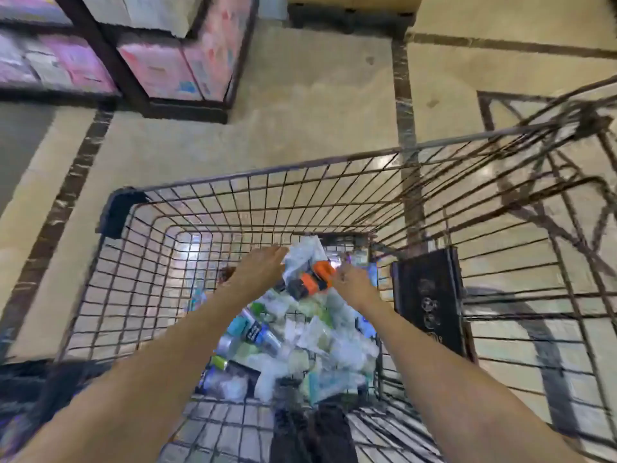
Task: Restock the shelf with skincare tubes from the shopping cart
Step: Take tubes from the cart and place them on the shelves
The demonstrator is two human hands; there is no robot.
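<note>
Two hands are down in the shopping cart, both at the far end of the pile of skincare tubes; the orange tube lies on top, between them; your left hand sits just left of it, fingers spread and flat, holding nothing that I can see; your right hand is at the tube's right end, fingers curled toward it, but blur hides whether it has a grip, so I cannot tell; the tube's long axis runs left-low to right-high, dark cap end toward the left hand, orange end toward the right; the right hand looks nearer, so the pick likely falls to it; a clear plastic packet lies under and beyond the tube, touching it; the shelf stands well apart, up and left of the cart; a black box leans on the cart's right wall.
</note>
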